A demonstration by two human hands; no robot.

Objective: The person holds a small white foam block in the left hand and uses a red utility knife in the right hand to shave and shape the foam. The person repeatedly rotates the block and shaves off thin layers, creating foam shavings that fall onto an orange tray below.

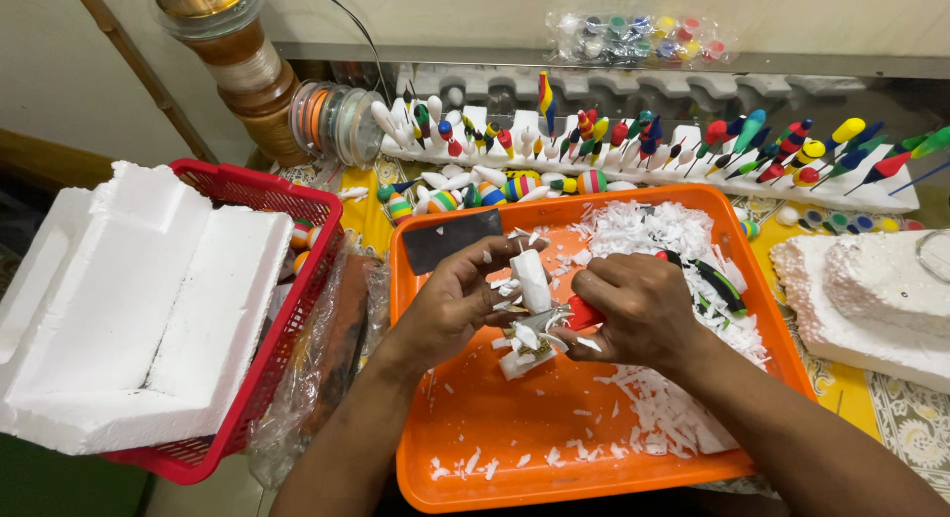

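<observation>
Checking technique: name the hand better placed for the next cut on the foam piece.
Right hand, probably: it grips the red knife against the foam piece, which the left hand holds over the tray.

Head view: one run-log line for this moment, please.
left hand: holds white foam piece | right hand: grips red-handled knife against foam | under: orange tray, foam shavings

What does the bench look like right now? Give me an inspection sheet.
Surface: orange tray littered with white foam shavings.
Job's things: white foam piece held upright; red-handled cutter against it.
Clutter: red basket bearing a foam block; painted fishing floats stuck in a foam rack; dark flat sheet; paint pots.
Grippers: left hand holds the foam piece; right hand grips the cutter.
Cables: thin wire along the wall.
Surroundings: line spools, patterned cloth.
</observation>
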